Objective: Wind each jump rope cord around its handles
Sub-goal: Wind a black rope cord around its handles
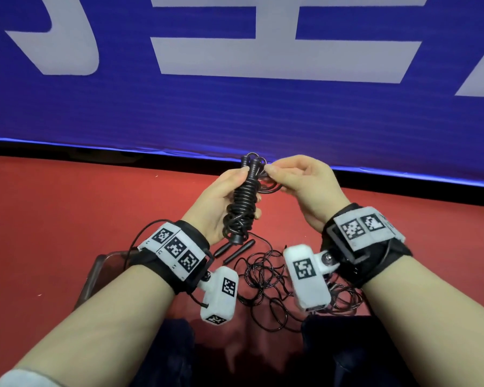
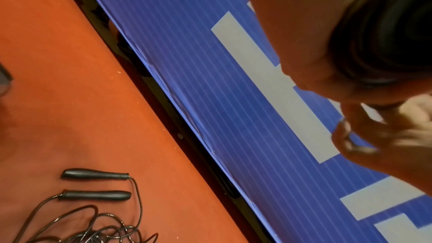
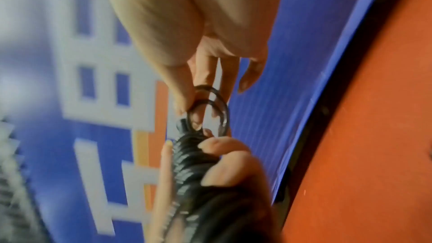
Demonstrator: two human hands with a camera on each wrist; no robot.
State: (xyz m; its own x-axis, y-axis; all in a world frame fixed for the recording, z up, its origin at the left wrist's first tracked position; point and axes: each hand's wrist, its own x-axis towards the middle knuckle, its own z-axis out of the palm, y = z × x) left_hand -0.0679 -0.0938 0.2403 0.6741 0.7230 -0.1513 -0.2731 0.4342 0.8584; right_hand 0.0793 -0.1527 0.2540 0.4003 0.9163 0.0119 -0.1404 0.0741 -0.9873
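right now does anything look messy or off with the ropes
Yes. The second rope's cord lies in a loose tangle on the red floor, its two handles bare and unwound. The held bundle, gripped by the left hand, has slack loops at its lower end; the right hand pinches the last loops on top.

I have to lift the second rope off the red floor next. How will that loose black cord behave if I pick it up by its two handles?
Probably floppy: the loose cord lies in slack, overlapping loops, so it should dangle and may snag on itself. It looks thin, so likely light. The two handles look rigid and rounded, so they might roll if nudged.
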